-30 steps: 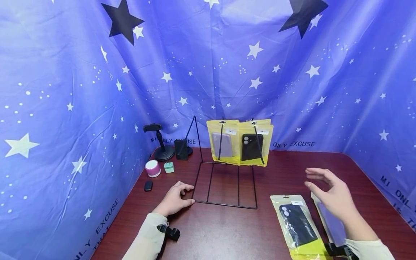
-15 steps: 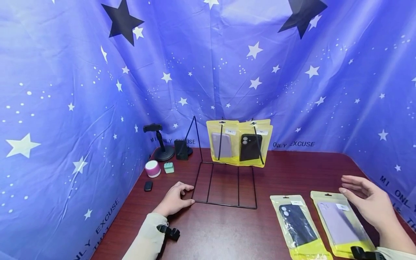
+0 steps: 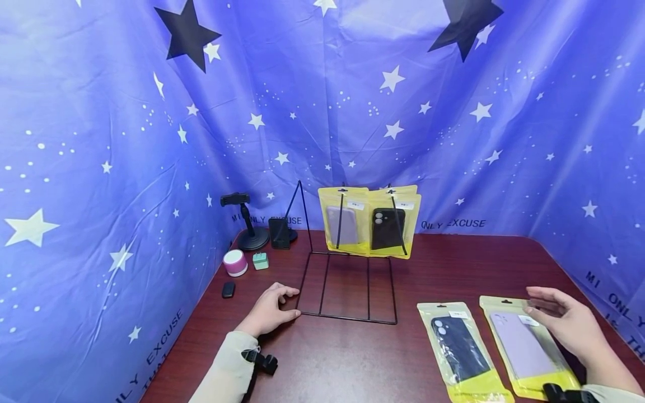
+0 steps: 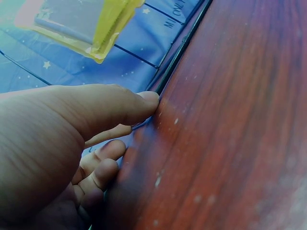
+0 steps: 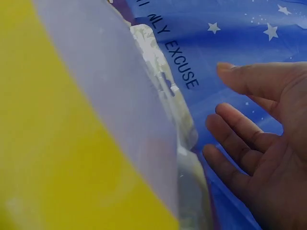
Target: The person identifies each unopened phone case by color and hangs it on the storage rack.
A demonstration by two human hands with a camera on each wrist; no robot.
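Touching the black wire display rack (image 3: 369, 291) at its near left corner, the left hand (image 3: 269, 309) has its thumb and forefinger parted, their tips against the base wire, with the other fingers loosely bent behind. The right hand (image 3: 569, 322) is open and has hold of nothing, its thumb spread from its relaxed fingers above the right edge of a pouched lavender phone case (image 3: 522, 342) lying on the table. In the right wrist view a gap shows between the fingertips and that pouch. Just left of it lies a pouched dark phone case (image 3: 459, 347), also flat, top end away from the person. Both wrists wear black straps over cream sleeves.

At the back of the rack, a hanging lavender case pouch (image 3: 349, 226) and a hanging black case pouch (image 3: 385, 229) are side by side on its prongs.

Left of the rack are a black phone stand (image 3: 245, 218), a pink-and-white round container (image 3: 235, 263), a mint-green plug adapter (image 3: 260, 261) and a small black object (image 3: 228, 290). Blue star-print cloth (image 3: 302, 84) surrounds the reddish-brown table (image 3: 342, 364).
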